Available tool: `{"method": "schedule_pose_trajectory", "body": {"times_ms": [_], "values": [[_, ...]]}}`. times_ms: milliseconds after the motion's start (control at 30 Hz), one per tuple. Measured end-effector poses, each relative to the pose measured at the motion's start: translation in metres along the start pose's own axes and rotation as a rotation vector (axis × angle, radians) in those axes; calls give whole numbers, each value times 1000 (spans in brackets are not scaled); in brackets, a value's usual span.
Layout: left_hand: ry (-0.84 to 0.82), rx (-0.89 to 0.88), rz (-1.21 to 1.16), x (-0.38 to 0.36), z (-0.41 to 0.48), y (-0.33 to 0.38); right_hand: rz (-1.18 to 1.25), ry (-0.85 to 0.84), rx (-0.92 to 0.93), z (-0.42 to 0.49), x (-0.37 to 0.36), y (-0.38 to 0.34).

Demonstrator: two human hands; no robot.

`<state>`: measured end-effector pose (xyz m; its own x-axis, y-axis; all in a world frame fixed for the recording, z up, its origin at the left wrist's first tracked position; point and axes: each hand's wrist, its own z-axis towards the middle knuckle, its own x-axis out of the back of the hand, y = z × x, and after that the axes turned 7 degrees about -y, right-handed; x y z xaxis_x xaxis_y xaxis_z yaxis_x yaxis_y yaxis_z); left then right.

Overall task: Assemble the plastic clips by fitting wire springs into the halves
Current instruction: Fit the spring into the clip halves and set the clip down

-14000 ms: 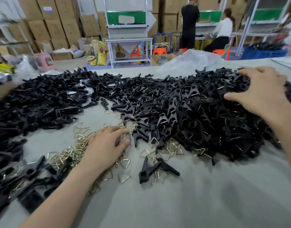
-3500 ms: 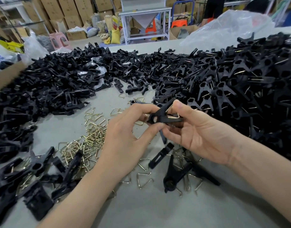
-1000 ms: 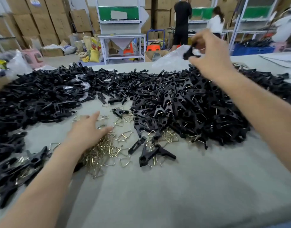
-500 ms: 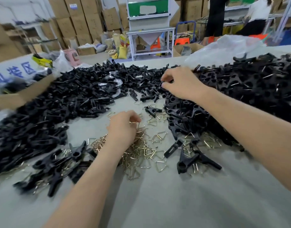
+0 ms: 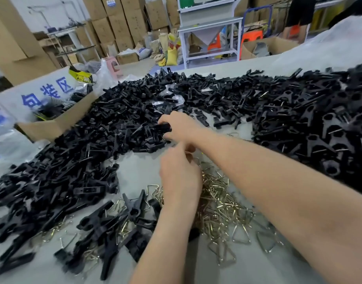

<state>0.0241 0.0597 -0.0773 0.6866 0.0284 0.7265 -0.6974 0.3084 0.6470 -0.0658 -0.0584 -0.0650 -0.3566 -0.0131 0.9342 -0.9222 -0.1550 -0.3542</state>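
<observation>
Head view. Desk (image 5: 258,269) has a grey cover, parts spread over most of it.

R hand (image 5: 181,128): reaches fwd across the desk to the near edge of the heap of loose halves (image 5: 84,156). Thumb on top, fingers curled underneath, gripping one black clip half (image 5: 162,127). That half lies approx. level and touches the heap's edge.

L hand (image 5: 180,175): just below the R hand, back of hand toward camera, fingers curled inward. Fingertips are hidden, so cannot tell whether it is closed on anything. It sits above the far-left part of the wire springs (image 5: 223,203).

Wire springs: brass-coloured triangular loops in a loose flat pile on the desk, under and to the right of the L forearm and running below the R forearm.

Heap of loose halves: black, fills centre-left of the desk from the far edge down to the front-left corner. The front-left part is blurred.

Heap of assembled clips (image 5: 311,128): black, V-shaped w/ metal glints, on the right side of the desk. A strip of bare cover separates it from the loose halves.

Front clips (image 5: 133,211): a few assembled ones just left of the L forearm, mixed w/ stray springs.

Surroundings: cardboard box (image 5: 53,125) at the desk's left edge w/ a white sign (image 5: 47,93) bearing blue characters. Clear plastic bag (image 5: 331,44) at far right. Stacked cartons (image 5: 118,23), white metal stand (image 5: 208,27), pink stool (image 5: 113,65) and orange stool (image 5: 251,37) are on the floor beyond.
</observation>
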Motion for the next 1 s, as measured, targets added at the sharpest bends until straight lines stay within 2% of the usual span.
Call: {"method": "schedule_pose_trajectory", "body": {"times_ms": [100,300,467,600,667,733,800,900,1000], "values": [[-5,20,-6,2,0,1,80,154,8,3,-10,1],[-23,11,-166,4,-5,8,304,279,-45,-11,5,12],[-35,38,-277,9,-6,16,681,363,-124,-57,35,30],[-27,-8,-318,12,-10,21,918,404,-151,-113,52,46],[-59,-33,-332,10,-12,24,1116,399,-179,-148,52,54],[-108,-70,-393,6,-16,31,1277,371,-203,-186,47,61],[-188,-136,-436,1,-22,40,1339,351,-213,-220,41,67],[-410,-211,-468,-6,-34,51,1306,350,-190,-258,37,70],[-583,-212,-524,-12,-43,59,1264,284,-109,-275,36,64]]}}
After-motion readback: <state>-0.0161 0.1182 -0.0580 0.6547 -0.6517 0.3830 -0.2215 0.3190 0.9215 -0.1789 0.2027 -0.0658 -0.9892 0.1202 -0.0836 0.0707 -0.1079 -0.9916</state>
